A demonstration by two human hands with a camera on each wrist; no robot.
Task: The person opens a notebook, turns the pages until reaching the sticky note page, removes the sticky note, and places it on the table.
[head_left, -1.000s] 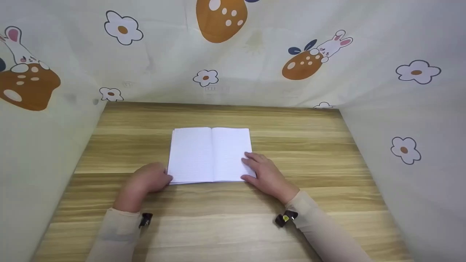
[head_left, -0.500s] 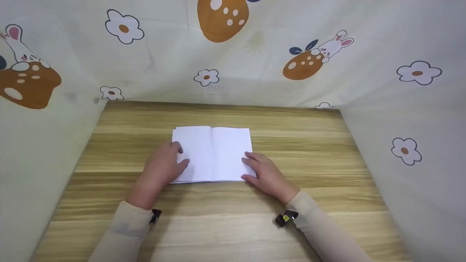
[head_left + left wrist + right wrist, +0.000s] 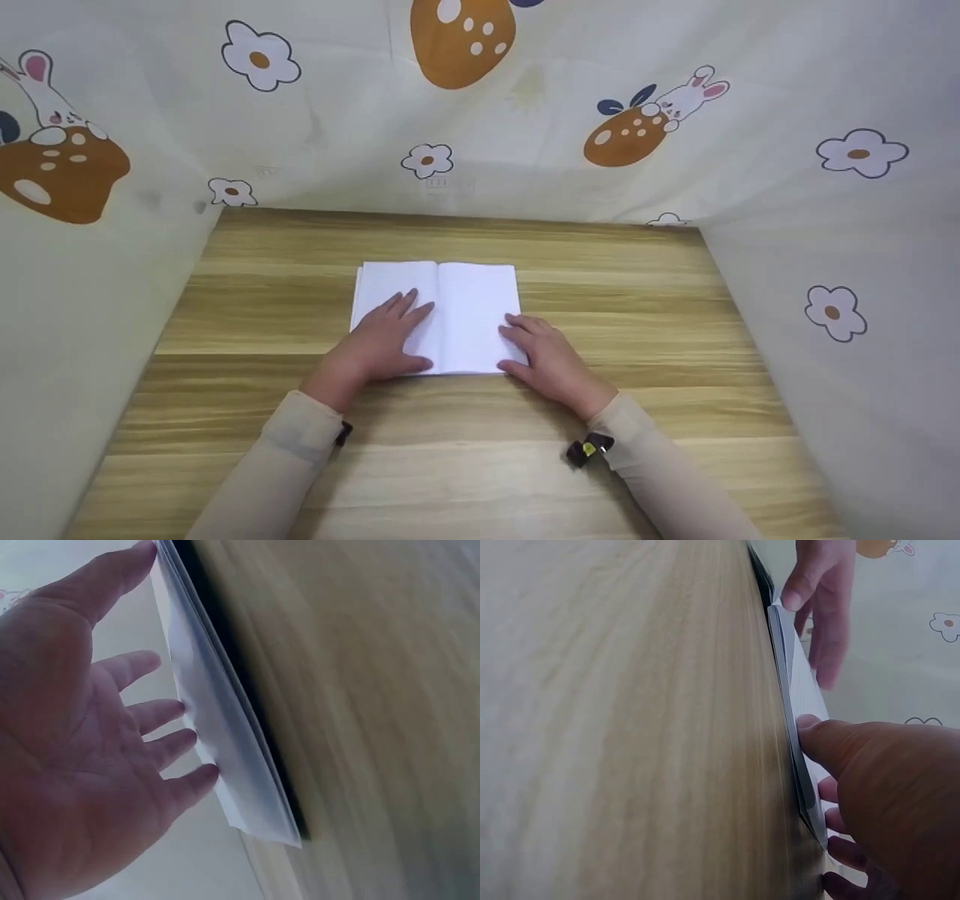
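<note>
An open notebook (image 3: 476, 300) with white pages lies flat on the wooden table (image 3: 600, 300). My left hand (image 3: 382, 341) rests on its left page, fingers spread and straight, the thumb near the spine at the bottom edge. In the left wrist view the fingertips of the left hand (image 3: 90, 742) touch the page of the notebook (image 3: 217, 712). At the lower right corner, my right hand (image 3: 551, 360) rests with fingertips and thumb on the right page. The right wrist view has the thumb of the right hand (image 3: 900, 780) on the near edge of the notebook (image 3: 787, 690).
Pale cloth walls (image 3: 525, 127) printed with flowers, rabbits and orange shapes rise at the back and both sides of the table. A small black camera (image 3: 589, 450) is strapped at the right wrist.
My left hand has moved from the notebook's lower left corner rightward across the left page toward the spine, its fingers spreading. The right hand has stayed in place.
</note>
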